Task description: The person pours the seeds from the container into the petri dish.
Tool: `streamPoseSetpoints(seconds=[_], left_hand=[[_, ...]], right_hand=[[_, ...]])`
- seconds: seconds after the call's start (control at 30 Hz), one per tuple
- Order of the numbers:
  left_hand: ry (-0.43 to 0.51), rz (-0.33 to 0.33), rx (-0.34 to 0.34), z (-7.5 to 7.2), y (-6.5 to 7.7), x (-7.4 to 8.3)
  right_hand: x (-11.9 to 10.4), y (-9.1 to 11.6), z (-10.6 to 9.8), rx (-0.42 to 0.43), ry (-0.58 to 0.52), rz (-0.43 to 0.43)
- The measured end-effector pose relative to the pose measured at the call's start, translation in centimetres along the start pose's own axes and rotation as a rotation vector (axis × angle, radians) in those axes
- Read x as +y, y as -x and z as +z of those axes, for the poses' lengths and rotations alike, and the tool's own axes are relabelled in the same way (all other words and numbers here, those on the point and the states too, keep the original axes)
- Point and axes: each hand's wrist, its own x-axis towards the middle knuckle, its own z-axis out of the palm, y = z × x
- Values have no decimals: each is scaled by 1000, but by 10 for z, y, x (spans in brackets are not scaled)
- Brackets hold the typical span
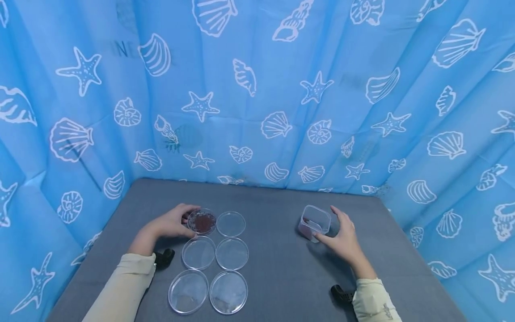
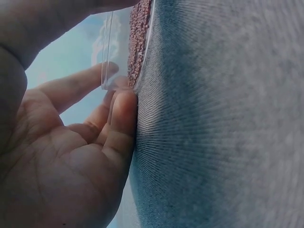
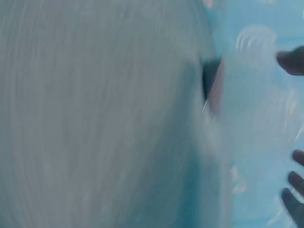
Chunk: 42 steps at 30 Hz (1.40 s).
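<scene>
My left hand (image 1: 175, 221) grips a clear petri dish (image 1: 202, 222) of reddish-brown granules at its left rim, thumb in front and fingers behind. In the left wrist view, the granules (image 2: 138, 45) lie along the dish bottom, close to the cloth. My right hand (image 1: 342, 237) is spread beside a clear plastic tub (image 1: 309, 230) with some reddish-brown stuff inside. Its thumb overlaps the tub's near side, while the forefinger stands straight at the far right corner. The right wrist view is blurred; a pinkish patch (image 3: 216, 90) shows in the tub, with fingertips at the right edge.
Several clear petri dishes stand in two columns, among them a back right one (image 1: 231, 224), a middle left one (image 1: 199, 253) and a front right one (image 1: 228, 292). A grey cloth (image 1: 277, 268) covers the table. A blue shell-patterned curtain (image 1: 257, 103) hangs behind and at both sides.
</scene>
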Motion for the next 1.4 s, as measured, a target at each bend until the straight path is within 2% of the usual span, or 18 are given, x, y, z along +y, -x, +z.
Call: streamPoseSetpoints(seconds=[0.1,0.2,0.3,0.4,0.53,0.67,0.8,1.1,1.4], left_hand=[[-4,-14,0,0,0,0],[-5,-8,0,-1,1,0],[-2,-11,0,-1,1,0],[0,-21,-6,0,1,0],[-4,-22,-7,0,1,-1],[-4,-30,-2,1,1,-3],[10,-27,-5,1,1,-1],[11,-28,-2,1,4,-2],[13,-39,0,2,2,0]], right_hand=[[-22,0,3,105,58,-168],[-48,-1,11,120,69,-328],[-70,-3,23,48,62,-411],[-86,-3,37,-68,47,-452],[-98,-8,59,-239,34,-454],[-104,-20,80,-359,15,-433],[-106,-33,97,-443,-1,-419],[-111,-55,130,-485,35,-394],[-119,-68,139,-572,111,-333]])
